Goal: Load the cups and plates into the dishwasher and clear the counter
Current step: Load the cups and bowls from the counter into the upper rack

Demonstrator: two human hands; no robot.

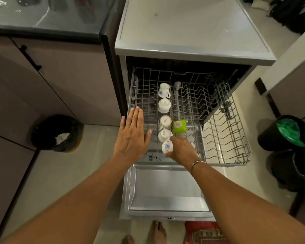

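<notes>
The rack (236, 138) is out over the open door (165, 187). And the right hand (182, 148) grips a flowered cup (167, 147), fingers curled round it, at the near end of the row, just beside the last of four white cups (164, 105) lined up in the rack. A green cup (179, 126) sits right of that row, near the knuckles. The left hand (132, 136) is flat, fingers straight and pressed together, thumb out, over the rack's left edge; contact with the wire, cannot tell.
</notes>
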